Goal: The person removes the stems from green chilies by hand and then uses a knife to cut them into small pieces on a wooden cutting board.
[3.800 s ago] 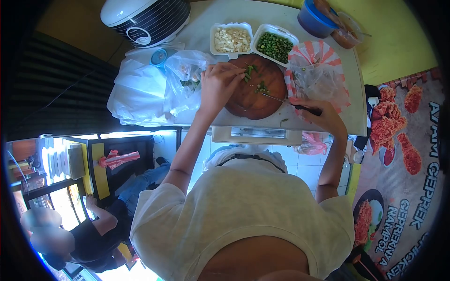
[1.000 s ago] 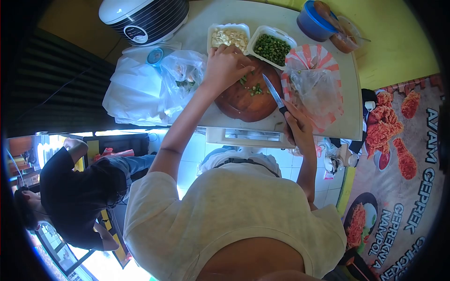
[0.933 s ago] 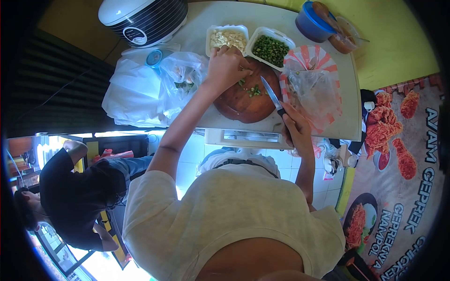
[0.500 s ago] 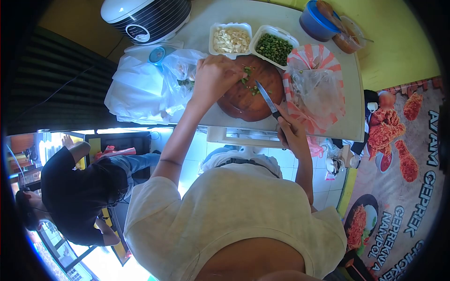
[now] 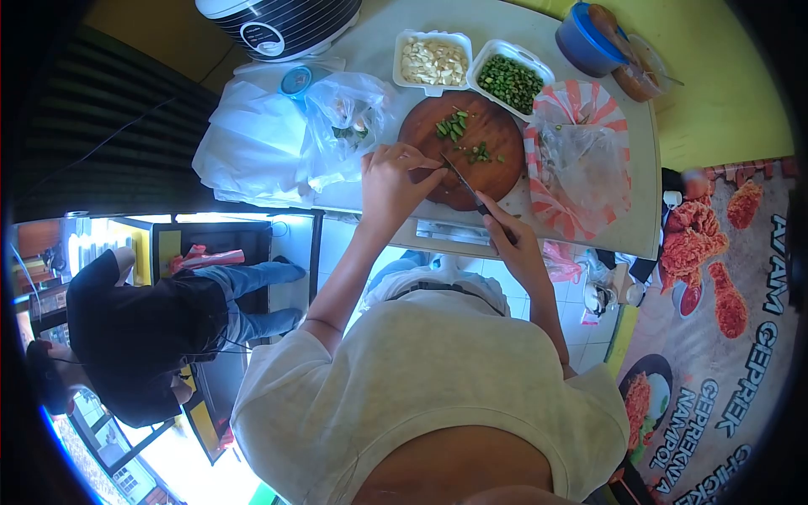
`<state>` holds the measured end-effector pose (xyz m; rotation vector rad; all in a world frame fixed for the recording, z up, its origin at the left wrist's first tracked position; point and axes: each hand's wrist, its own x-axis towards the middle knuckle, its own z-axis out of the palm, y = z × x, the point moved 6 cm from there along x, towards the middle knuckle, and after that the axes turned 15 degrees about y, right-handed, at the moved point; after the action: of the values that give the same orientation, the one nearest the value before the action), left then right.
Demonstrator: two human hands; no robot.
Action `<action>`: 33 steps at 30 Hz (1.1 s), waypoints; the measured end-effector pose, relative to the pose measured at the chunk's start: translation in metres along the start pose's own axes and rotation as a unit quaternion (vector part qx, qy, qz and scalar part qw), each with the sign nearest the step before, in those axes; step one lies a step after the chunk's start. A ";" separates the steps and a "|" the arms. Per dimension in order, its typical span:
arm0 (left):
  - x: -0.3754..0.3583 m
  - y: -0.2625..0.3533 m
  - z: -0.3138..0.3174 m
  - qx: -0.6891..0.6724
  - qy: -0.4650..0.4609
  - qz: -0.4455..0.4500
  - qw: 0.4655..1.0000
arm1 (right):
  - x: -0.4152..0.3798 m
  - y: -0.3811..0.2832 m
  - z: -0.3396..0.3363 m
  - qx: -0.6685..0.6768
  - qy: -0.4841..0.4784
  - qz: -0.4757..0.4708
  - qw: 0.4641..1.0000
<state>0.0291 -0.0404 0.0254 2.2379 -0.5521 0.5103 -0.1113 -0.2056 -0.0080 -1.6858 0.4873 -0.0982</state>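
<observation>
My right hand (image 5: 515,244) is wrapped round the black handle of a knife (image 5: 465,187), its blade reaching over the round wooden board (image 5: 497,126). At the blade's tip, my left hand (image 5: 396,185) pinches something too small to make out, over the board's lower left part. Cut green pieces (image 5: 452,126) lie in a small pile near the board's top, with more green bits (image 5: 480,153) right of the blade. Behind the board stand a white foam box of pale slices (image 5: 433,63) and another of chopped greens (image 5: 510,82).
Right of the board is a red-and-white striped wrapper (image 5: 581,160) with clear plastic. Plastic bags (image 5: 252,143) lie at the left, below an appliance (image 5: 286,29). A blue tub (image 5: 581,46) stands at the back right. Another person (image 5: 151,328) is at the left.
My left hand has moved down from the board's upper left to its lower left, uncovering the green pile. The knife has shifted slightly down and left over the board. The view has shifted slightly.
</observation>
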 end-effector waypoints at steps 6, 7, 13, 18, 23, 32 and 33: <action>-0.012 -0.003 0.001 -0.033 0.042 0.004 0.999 | -0.005 -0.003 0.005 -0.071 0.033 -0.032 0.996; -0.013 -0.005 0.002 -0.039 0.046 -0.002 0.998 | -0.003 -0.004 0.008 -0.071 0.034 -0.031 0.996; -0.015 -0.003 0.000 -0.038 0.032 -0.024 0.998 | 0.020 -0.021 0.007 -0.098 0.013 -0.129 0.987; -0.020 -0.007 -0.001 -0.031 0.030 -0.030 0.999 | 0.016 -0.024 0.003 -0.102 0.007 -0.119 0.988; -0.019 -0.007 -0.001 -0.024 0.052 -0.034 0.998 | 0.006 -0.017 0.002 -0.094 -0.007 0.011 0.996; -0.017 -0.006 0.000 -0.027 0.043 -0.033 0.998 | 0.001 -0.019 0.005 -0.078 0.000 -0.066 0.995; -0.017 -0.007 0.000 -0.027 0.043 -0.033 0.998 | 0.000 -0.018 0.005 -0.093 0.004 -0.066 0.994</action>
<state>0.0185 -0.0328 0.0125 2.1647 -0.4408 0.5471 -0.1049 -0.1993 0.0089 -1.9000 0.4000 -0.1604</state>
